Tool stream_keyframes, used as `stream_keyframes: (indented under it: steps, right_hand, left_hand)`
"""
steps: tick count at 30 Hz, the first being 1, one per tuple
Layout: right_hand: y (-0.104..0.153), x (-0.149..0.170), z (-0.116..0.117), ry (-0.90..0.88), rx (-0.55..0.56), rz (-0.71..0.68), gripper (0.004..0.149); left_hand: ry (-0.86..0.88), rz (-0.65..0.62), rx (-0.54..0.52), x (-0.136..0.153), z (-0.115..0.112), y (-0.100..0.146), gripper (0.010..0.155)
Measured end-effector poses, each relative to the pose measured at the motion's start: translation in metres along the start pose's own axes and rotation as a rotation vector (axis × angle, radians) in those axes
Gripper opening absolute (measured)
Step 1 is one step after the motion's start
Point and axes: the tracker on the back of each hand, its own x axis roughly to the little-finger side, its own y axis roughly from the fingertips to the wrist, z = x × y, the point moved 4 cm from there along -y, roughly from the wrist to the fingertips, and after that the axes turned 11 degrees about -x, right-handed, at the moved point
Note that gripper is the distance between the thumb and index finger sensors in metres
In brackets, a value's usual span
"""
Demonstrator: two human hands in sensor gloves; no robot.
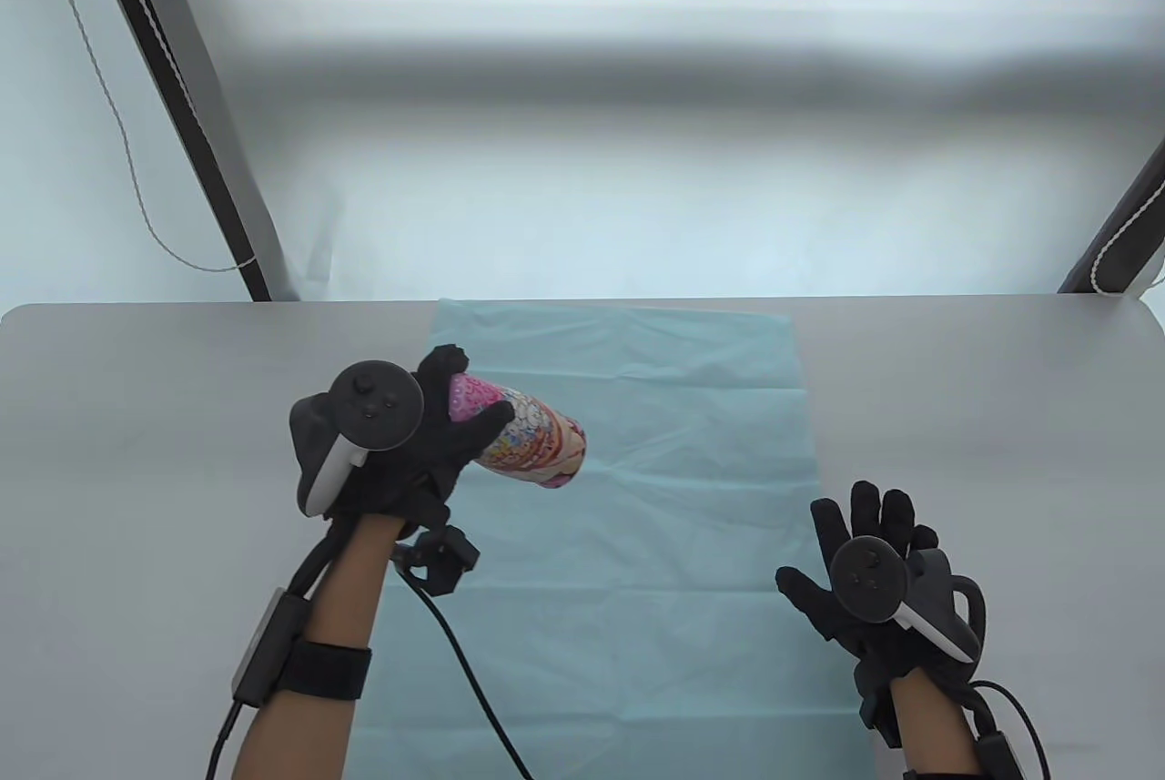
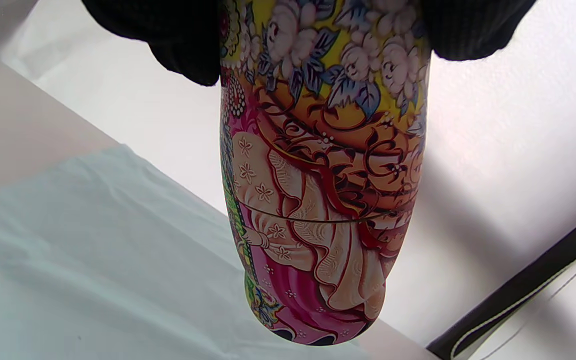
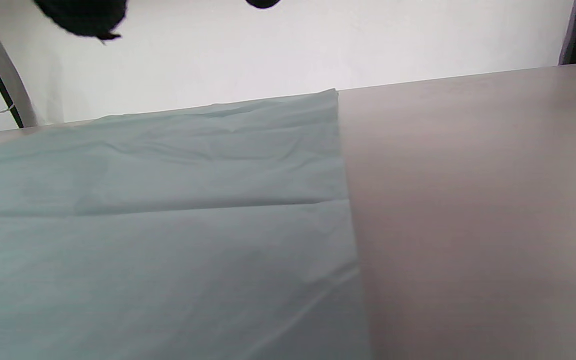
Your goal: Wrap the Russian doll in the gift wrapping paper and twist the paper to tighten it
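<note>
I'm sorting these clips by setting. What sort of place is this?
Probably a recording booth: a bare grey table before a plain white backdrop, dark stand legs and tracker-fitted gloves.

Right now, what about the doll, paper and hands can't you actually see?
- Doll: head end covered by left hand, both views.
- Paper: near edge cut off, table view.
- Right hand: whether it touches paper unclear; the wrist view shows only fingertips.

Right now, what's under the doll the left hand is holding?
The light blue wrapping paper, spread flat on the grey table. The Russian doll is gripped by the left hand; whether it touches the paper cannot be told.
</note>
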Motion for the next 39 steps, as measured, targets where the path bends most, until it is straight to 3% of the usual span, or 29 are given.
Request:
stream_keyframes:
  steps: [8,14,24,27,30,39]
  right_hand:
    - [0.0,0.0,0.0,-0.015,0.008,-0.013,0.092]
    - [0.0,0.0,0.0,-0.022,0.008,-0.02,0.091]
    - [-0.003,-0.002,0.003,-0.012,-0.016,-0.023,0.092]
    - [-0.003,-0.002,0.003,-0.011,-0.019,-0.022,0.092]
    - [-0.003,-0.002,0.003,-0.02,-0.021,-0.023,0.092]
    - [-0.003,-0.004,0.004,-0.012,-0.03,-0.03,0.091]
  left_hand:
    - [0.406,0.111,0.137,0.012,-0.114,0.018,0.09]
    - [0.449,0.18,0.21,0.039,-0.158,0.025,0.09]
    - [0.506,0.327,0.302,0.088,-0.185,0.027,0.086]
    - [0.476,0.331,0.409,0.095,-0.187,0.028,0.085]
    - [0.31,0.336,0.334,0.102,-0.179,0.028,0.085]
    - [0.087,0.389,0.258,0.093,-0.171,0.035,0.081]
